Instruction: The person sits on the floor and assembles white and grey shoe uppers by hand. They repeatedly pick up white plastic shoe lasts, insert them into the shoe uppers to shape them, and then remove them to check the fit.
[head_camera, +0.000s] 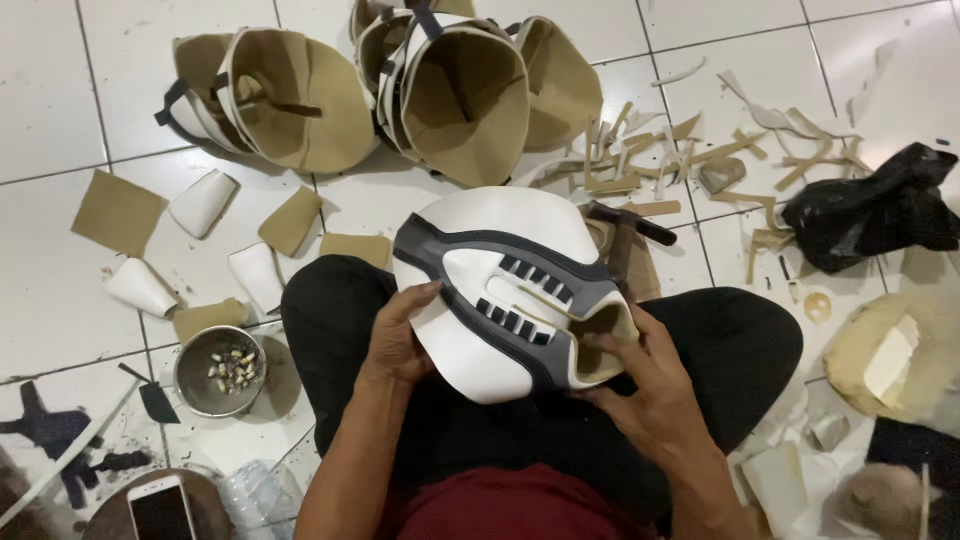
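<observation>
At the lower left of the frame we see a phone (160, 510) and, above it, a metal bowl (220, 370) of small stubs on the tiled floor (40, 110). Tan card pieces (118, 212) and white offcuts (203, 203) lie near them.

In the middle, over our crossed legs in black trousers (330, 320), we hold a white foam helmet (505, 290) with dark grey bands and two rows of slots. Our left hand (400, 335) grasps its left edge, palm against the shell and thumb on the white face. Our right hand (645, 375) grips the lower right end, fingers curled at the tan-lined opening.

We judge the step in hand to be an inspection or fitting of the shell, turned between both hands. The next move calls for a firm but gentle hold, since foam dents, and for a slow turn that keeps the glued bands from peeling.

The helmet's long axis runs from upper left to lower right of the frame. The rounded dome points to the upper left, the open end to the lower right, and the banded face is up towards us.

Behind it, at the top, stand more tan-lined shells (300, 100). To the right lie foam strips (700, 150), a black bag (870, 210) and a yellow foam lump (890, 355).
</observation>
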